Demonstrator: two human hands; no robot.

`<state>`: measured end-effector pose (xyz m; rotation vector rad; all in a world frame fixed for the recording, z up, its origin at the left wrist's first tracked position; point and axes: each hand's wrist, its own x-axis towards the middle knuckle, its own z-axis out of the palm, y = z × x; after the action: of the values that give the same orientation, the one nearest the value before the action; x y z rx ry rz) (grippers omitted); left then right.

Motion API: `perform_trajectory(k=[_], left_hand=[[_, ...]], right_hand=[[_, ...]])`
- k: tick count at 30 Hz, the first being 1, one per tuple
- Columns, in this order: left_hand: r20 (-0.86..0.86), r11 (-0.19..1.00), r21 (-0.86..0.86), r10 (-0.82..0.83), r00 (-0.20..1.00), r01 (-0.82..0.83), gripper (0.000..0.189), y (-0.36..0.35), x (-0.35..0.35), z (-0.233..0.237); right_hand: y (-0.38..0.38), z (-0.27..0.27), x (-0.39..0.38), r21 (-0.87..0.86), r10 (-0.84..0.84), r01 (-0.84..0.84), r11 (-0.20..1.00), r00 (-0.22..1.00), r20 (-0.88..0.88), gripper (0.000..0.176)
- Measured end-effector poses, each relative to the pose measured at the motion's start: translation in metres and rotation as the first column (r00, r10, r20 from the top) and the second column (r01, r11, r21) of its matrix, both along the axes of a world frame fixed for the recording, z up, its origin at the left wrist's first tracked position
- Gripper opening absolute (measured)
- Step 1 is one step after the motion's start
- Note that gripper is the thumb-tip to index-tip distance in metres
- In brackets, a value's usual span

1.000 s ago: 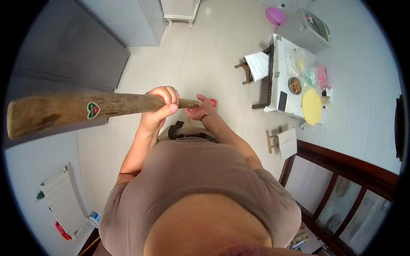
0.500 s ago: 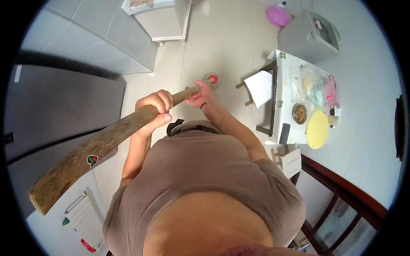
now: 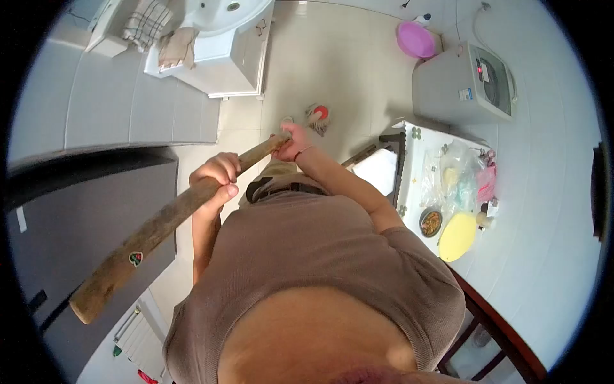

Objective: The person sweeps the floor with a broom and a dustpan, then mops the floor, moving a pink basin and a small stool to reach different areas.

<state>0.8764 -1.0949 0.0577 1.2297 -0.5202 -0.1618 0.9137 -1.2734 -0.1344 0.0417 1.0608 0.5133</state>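
A long, weathered wooden pole [image 3: 160,221] with a small green-and-red sticker slants across in front of my body, its thick end at the lower left. My left hand [image 3: 215,176] is closed around its upper middle. Further down, my right hand [image 3: 293,141] is wrapped round the thinner part. Just beyond the right hand, on the floor, lies what looks like a mop head [image 3: 318,121] of greyish strands with a red centre. The join between pole and strands is hidden behind my right hand.
Left stand a dark grey cabinet-like block [image 3: 96,211] and a white washbasin unit [image 3: 224,61] with cloths. Right are a table [image 3: 416,185] with a bowl of food, plastic bags and a yellow disc, a stool [image 3: 377,169], a washing machine [image 3: 454,83] and a pink basin [image 3: 416,40].
The view has shifted forward: the washbasin shows more, and the table and washing machine sit lower in the picture. Both hands keep their grip, and the pole's thick end appears a little further right.
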Motion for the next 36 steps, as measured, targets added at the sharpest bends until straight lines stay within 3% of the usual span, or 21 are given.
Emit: perform_trajectory(k=[2, 7, 9, 11, 16, 18, 23, 25, 27, 29, 31, 32, 34, 36], left_hand=[[0.006, 0.999, -0.025, -0.031, 0.999, 0.032, 0.024, -0.014, 0.053, -0.002], [-0.004, 0.989, -0.089, -0.121, 0.993, 0.120, 0.023, -0.048, 0.174, 0.005], [-0.005, 0.988, -0.063, -0.141, 0.990, 0.140, 0.023, -0.059, 0.212, 0.012], [-0.003, 0.986, -0.041, -0.161, 0.987, 0.160, 0.023, -0.074, 0.245, 0.012], [0.009, 0.993, -0.033, -0.113, 0.994, 0.113, 0.023, -0.110, 0.308, -0.016], [-0.021, 0.996, -0.049, -0.071, 0.997, 0.070, 0.024, -0.130, 0.331, -0.029], [-0.044, 0.995, -0.096, -0.030, 0.999, 0.026, 0.024, -0.200, 0.388, -0.047], [-0.056, 0.991, -0.130, -0.040, 0.998, 0.032, 0.023, -0.238, 0.413, -0.045], [-0.109, 0.991, -0.130, -0.036, 0.993, 0.022, 0.020, -0.280, 0.439, -0.042], [-0.149, 0.987, -0.161, -0.048, 0.988, 0.024, 0.019, -0.313, 0.471, -0.053], [-0.183, 0.983, -0.181, -0.030, 0.983, -0.003, 0.028, -0.350, 0.500, -0.068], [-0.192, 0.985, -0.172, -0.022, 0.981, -0.012, 0.028, -0.366, 0.511, -0.071], [-0.381, 0.988, 0.157, 0.069, 0.922, -0.009, 0.048, -0.400, 0.529, -0.070], [-0.447, 0.982, 0.188, 0.077, 0.891, 0.010, 0.056, -0.416, 0.535, -0.070]], right_hand=[[-0.020, -0.014, 0.049, 0.027, 0.014, -0.014, 1.000, 1.000, 0.005, 0.044], [-0.066, 0.015, 0.151, 0.046, -0.001, 0.000, 0.999, 1.000, 0.013, 0.043], [-0.078, 0.009, 0.182, 0.076, -0.103, 0.095, 0.993, 0.988, 0.113, 0.041], [-0.096, 0.018, 0.212, 0.048, -0.104, 0.101, 0.994, 0.992, 0.077, 0.039], [-0.147, 0.007, 0.284, 0.072, -0.132, 0.127, 0.989, 0.989, 0.072, 0.037], [-0.175, 0.009, 0.316, -0.046, -0.115, 0.119, 0.992, 0.990, 0.079, 0.038], [-0.260, -0.006, 0.396, 0.047, -0.093, 0.090, 0.995, 0.994, 0.061, 0.039], [-0.300, 0.005, 0.429, -0.059, -0.087, 0.091, 0.994, 0.993, 0.076, 0.037], [-0.340, -0.002, 0.460, -0.037, -0.112, 0.114, 0.993, 0.993, 0.047, 0.034], [-0.374, -0.016, 0.486, -0.140, -0.148, 0.169, 0.976, 0.978, 0.146, 0.031], [-0.398, -0.031, 0.510, -0.233, -0.172, 0.213, 0.949, 0.968, 0.184, 0.029], [-0.407, -0.038, 0.522, -0.323, -0.200, 0.271, 0.907, 0.951, 0.238, 0.027], [-0.429, -0.054, 0.544, -0.288, -0.236, 0.299, 0.910, 0.943, 0.233, 0.026], [-0.445, -0.068, 0.562, -0.254, -0.272, 0.327, 0.910, 0.935, 0.227, 0.025]])
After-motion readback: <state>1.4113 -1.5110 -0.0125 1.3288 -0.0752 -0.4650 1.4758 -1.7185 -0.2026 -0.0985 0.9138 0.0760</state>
